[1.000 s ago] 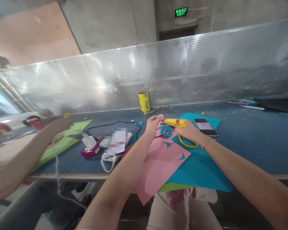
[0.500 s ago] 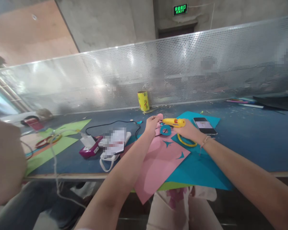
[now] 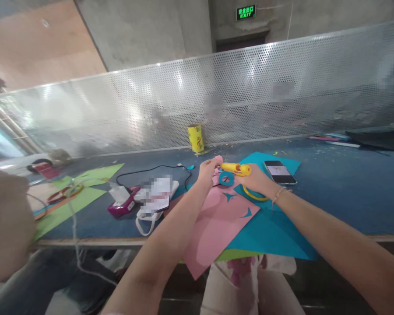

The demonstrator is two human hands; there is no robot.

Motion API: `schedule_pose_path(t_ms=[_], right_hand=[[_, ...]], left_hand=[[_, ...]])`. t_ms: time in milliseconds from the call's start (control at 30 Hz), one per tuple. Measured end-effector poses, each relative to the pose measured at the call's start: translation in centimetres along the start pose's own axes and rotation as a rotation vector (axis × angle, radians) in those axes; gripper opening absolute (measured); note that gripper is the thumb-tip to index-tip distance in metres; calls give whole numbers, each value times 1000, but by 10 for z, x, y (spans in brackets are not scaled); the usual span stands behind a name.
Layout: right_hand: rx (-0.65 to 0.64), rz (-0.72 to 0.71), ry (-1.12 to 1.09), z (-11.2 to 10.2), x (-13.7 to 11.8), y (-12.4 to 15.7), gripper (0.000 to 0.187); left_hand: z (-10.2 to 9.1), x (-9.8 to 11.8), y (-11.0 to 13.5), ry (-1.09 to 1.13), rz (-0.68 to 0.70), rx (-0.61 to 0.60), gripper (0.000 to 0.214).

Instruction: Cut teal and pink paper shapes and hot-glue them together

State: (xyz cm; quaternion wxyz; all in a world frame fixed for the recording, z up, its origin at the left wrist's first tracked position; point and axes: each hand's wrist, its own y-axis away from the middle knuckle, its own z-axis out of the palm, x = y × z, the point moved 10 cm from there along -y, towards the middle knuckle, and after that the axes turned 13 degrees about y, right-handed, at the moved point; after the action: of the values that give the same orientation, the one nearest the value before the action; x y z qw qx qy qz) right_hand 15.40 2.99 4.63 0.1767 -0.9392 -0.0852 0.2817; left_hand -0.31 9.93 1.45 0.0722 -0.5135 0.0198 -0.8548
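My right hand (image 3: 253,179) is wrapped round a yellow glue gun (image 3: 233,168), its nozzle pointing left toward my left hand (image 3: 207,171). My left hand pinches a small pink paper piece (image 3: 218,159) at the nozzle's tip. Below them lies a teal paper ring (image 3: 226,179) on a pink sheet (image 3: 213,223) that carries small teal cut-outs. A yellow ring (image 3: 251,194) lies under my right wrist on a teal sheet (image 3: 272,232).
A phone (image 3: 279,172) lies to the right on the blue table (image 3: 348,192). A yellow can (image 3: 196,138) stands by the perforated metal screen (image 3: 216,100). A magenta device (image 3: 121,206), cables and green sheets (image 3: 68,205) lie to the left. Another person's hand (image 3: 6,227) is at the left edge.
The other person's arm has pulled back from the green sheets toward the left edge. My hands have hardly moved.
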Motion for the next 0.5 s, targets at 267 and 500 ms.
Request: schedule_pose_path(t_ms=[267, 500], right_hand=[[1, -110, 118, -3, -17, 4, 9], [23, -201, 193, -7, -31, 9, 9]], left_hand=[[-4, -4, -2, 1, -28, 41, 14], [-2, -3, -1, 18, -22, 30, 13]])
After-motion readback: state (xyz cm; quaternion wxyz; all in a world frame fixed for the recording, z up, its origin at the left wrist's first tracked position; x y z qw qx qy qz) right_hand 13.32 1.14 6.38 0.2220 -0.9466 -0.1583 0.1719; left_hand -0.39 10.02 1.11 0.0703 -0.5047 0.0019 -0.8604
